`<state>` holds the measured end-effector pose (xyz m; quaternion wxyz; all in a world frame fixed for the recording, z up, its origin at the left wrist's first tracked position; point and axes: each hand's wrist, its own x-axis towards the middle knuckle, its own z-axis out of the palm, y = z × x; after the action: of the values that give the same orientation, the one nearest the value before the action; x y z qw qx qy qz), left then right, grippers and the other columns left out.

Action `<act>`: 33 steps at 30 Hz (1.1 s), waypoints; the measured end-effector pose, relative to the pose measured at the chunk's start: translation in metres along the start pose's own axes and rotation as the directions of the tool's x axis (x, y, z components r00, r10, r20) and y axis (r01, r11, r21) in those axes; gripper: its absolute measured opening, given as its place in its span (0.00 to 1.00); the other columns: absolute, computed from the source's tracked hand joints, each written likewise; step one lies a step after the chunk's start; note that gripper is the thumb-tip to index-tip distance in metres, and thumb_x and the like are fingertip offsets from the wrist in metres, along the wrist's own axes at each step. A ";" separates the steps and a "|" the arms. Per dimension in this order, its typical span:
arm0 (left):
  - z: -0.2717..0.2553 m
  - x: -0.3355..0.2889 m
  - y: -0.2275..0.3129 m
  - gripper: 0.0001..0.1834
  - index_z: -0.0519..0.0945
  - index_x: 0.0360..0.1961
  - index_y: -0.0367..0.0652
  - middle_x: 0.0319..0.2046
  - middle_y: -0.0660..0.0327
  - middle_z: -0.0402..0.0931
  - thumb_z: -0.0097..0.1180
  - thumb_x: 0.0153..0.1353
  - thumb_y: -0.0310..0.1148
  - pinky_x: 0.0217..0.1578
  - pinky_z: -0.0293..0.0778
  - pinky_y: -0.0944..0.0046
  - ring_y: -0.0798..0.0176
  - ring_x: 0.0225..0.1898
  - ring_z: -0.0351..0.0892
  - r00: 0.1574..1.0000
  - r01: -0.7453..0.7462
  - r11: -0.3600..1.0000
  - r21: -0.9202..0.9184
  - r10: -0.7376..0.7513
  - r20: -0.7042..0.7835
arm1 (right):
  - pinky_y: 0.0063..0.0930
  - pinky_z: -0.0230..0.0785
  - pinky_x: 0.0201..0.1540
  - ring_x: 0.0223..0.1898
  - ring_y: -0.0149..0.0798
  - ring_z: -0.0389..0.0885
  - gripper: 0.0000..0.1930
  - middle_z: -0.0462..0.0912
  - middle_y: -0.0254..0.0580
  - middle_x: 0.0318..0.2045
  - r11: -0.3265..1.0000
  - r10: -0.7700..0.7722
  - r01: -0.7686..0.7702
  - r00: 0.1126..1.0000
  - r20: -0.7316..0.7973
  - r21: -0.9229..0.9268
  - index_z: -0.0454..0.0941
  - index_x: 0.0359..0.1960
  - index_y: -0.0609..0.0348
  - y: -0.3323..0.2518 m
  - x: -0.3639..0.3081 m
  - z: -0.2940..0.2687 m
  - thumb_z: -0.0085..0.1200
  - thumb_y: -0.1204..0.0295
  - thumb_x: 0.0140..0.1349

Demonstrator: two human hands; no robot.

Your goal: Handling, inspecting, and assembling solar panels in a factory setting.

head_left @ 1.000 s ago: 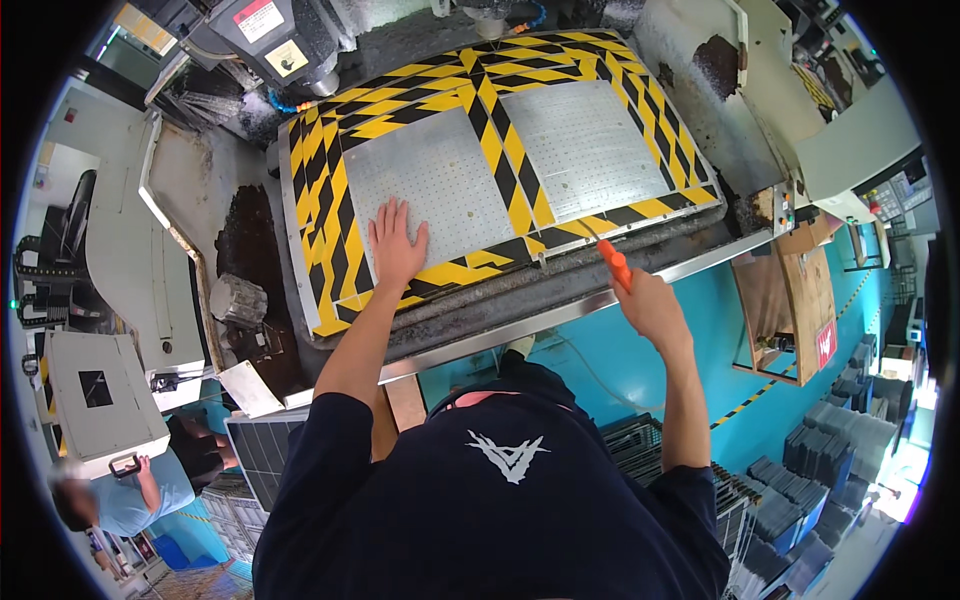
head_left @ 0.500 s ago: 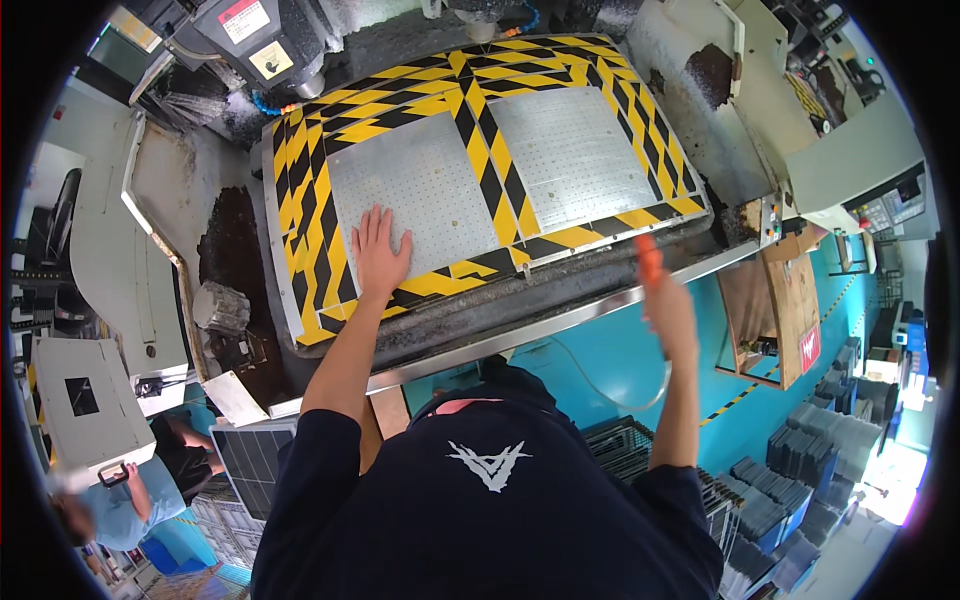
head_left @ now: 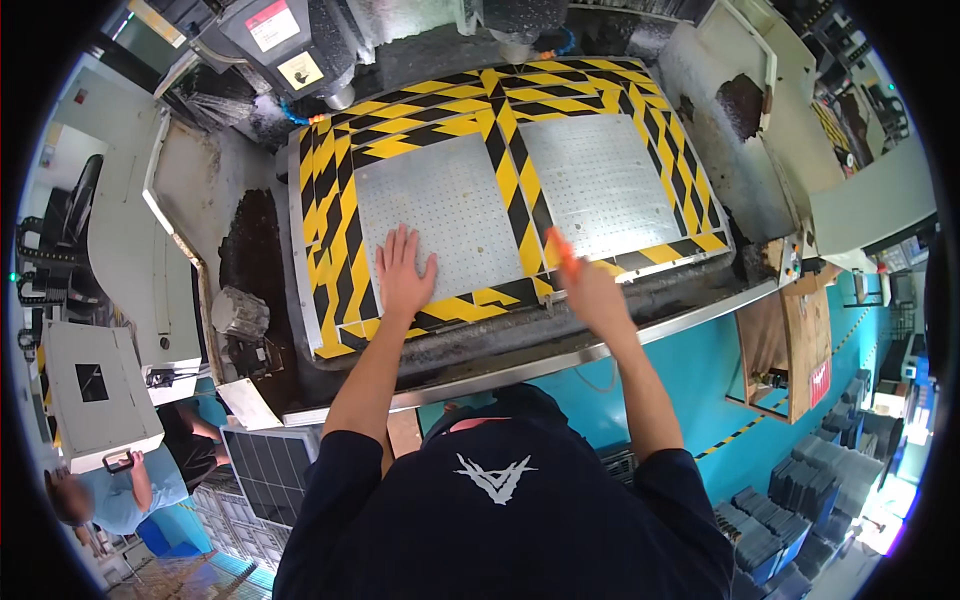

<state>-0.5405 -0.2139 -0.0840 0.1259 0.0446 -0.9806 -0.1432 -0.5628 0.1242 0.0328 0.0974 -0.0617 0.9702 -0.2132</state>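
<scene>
My left hand (head_left: 404,279) lies flat with fingers spread on the left perforated silver plate (head_left: 430,195), near its front edge. In my right hand (head_left: 594,297) is an orange air blow gun (head_left: 562,247), its nozzle end over the front of the machine bed, close to the middle strip of yellow-and-black tape (head_left: 517,180). Motion blurs the gun, and my fingers partly cover it. A thin hose (head_left: 600,382) curves below my right arm. To the right of the middle strip sits a second perforated silver plate (head_left: 600,180).
Machine heads (head_left: 275,45) hang beyond the bed. A metal rail (head_left: 540,362) runs along the front edge. Dirty side walls (head_left: 210,190) flank the bed. A wooden cabinet (head_left: 790,345) and stacked grey plates (head_left: 800,490) stand right. At left, another person (head_left: 140,485) is beside a control box (head_left: 95,390).
My right hand has swung left and forward with the air blow gun, from beyond the front rail to over the bed's front edge. My left hand stays on the plate. The view has shifted slightly.
</scene>
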 end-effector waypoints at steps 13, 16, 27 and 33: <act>-0.007 0.003 0.006 0.33 0.70 0.70 0.45 0.77 0.58 0.59 0.55 0.69 0.49 0.77 0.42 0.45 0.50 0.78 0.52 0.999 0.032 0.999 -0.022 -0.032 0.011 | 0.61 0.77 0.43 0.37 0.69 0.85 0.24 0.84 0.67 0.30 0.988 -0.116 0.094 0.978 0.174 0.125 0.79 0.37 0.66 -0.014 0.051 0.013 0.53 0.52 0.71; -0.008 0.002 0.008 0.33 0.70 0.70 0.45 0.77 0.58 0.59 0.55 0.68 0.49 0.77 0.42 0.45 0.50 0.78 0.52 0.999 0.034 0.999 -0.026 -0.034 0.013 | 0.60 0.76 0.42 0.37 0.69 0.85 0.24 0.84 0.67 0.31 0.979 -0.174 0.146 0.961 0.216 0.142 0.81 0.36 0.66 -0.025 0.069 0.035 0.52 0.52 0.72; -0.009 0.003 0.007 0.34 0.69 0.71 0.46 0.76 0.57 0.58 0.56 0.67 0.49 0.77 0.41 0.46 0.51 0.79 0.51 0.999 0.047 0.999 -0.016 -0.047 0.022 | 0.50 0.78 0.36 0.28 0.58 0.86 0.22 0.85 0.57 0.26 0.954 -0.205 0.170 0.971 0.124 0.245 0.80 0.38 0.68 -0.048 0.100 0.040 0.54 0.55 0.71; -0.009 0.003 0.004 0.36 0.68 0.71 0.44 0.76 0.55 0.57 0.52 0.69 0.53 0.77 0.41 0.42 0.49 0.79 0.50 0.997 0.056 0.998 -0.037 -0.054 0.061 | 0.59 0.79 0.41 0.36 0.67 0.86 0.22 0.85 0.65 0.30 0.936 -0.345 0.329 0.927 0.145 0.126 0.79 0.35 0.69 -0.133 0.109 0.075 0.52 0.56 0.70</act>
<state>-0.5408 -0.2134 -0.0737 0.0934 0.0650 -0.9794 -0.1667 -0.6428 -0.0436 0.0047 0.1418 -0.2399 0.9220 -0.2687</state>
